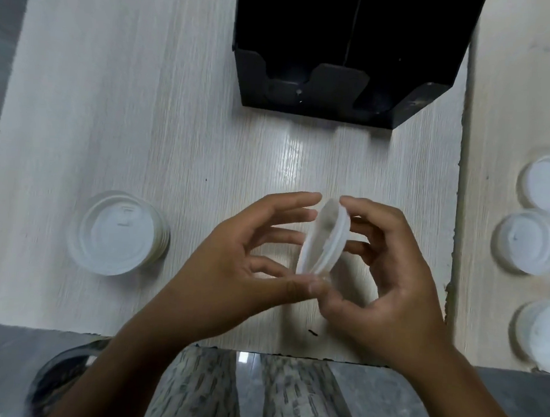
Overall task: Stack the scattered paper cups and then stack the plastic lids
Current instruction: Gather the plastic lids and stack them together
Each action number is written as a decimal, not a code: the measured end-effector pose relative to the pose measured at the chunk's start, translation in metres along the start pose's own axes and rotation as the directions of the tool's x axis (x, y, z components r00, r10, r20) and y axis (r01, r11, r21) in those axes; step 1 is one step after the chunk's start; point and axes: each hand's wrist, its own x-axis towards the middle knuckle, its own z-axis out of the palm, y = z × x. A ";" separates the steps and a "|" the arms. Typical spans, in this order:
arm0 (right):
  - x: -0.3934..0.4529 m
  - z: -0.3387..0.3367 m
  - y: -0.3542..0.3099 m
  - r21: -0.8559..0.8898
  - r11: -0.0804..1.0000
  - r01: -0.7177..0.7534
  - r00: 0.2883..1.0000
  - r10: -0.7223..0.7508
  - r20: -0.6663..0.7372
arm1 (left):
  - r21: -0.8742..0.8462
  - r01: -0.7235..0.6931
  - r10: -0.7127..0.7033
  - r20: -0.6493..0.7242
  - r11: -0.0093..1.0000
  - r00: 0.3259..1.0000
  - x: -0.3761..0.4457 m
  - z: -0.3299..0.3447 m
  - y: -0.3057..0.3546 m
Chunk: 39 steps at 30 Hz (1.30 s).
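A white plastic lid (324, 239) stands on edge above the middle of the table, held between both hands. My right hand (381, 276) grips it, index finger over its top rim and thumb at its lower edge. My left hand (249, 264) has its thumb at the lid's bottom rim and its fingers stretched toward the lid's left face. A stack of lids (118, 233) sits on the table at the left. Three single lids lie at the right: the far lid (545, 185), the middle lid (527, 241) and the near lid (539, 333). No paper cups are in view.
A black open-fronted holder box (337, 53) stands at the back of the pale wood-grain table (176, 125). A seam at the right divides off a second surface bearing the three lids. Grey patterned floor (259, 393) lies below the table's near edge.
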 end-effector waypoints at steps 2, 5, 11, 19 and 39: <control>-0.003 -0.002 -0.002 0.031 0.999 -0.035 0.999 0.035 0.004 | 0.057 -0.016 0.019 -0.046 0.998 0.999 -0.002 0.000 0.001; -0.006 -0.006 -0.010 0.111 0.991 -0.078 0.996 0.074 0.042 | 0.211 -0.049 0.075 -0.116 0.976 0.990 -0.008 -0.005 0.005; 0.006 0.003 -0.045 0.066 0.997 -0.038 0.996 0.032 0.083 | 0.562 -0.072 0.181 -0.140 0.824 0.973 -0.033 -0.036 0.027; 0.049 0.073 -0.080 0.005 0.997 0.079 0.966 -0.078 0.246 | 0.593 -0.069 0.307 -0.309 0.802 0.900 -0.102 -0.100 0.047; 0.061 0.140 -0.037 -0.297 0.946 0.131 0.954 -0.040 0.296 | 0.687 -0.002 0.213 -0.223 0.727 0.951 -0.089 -0.154 -0.026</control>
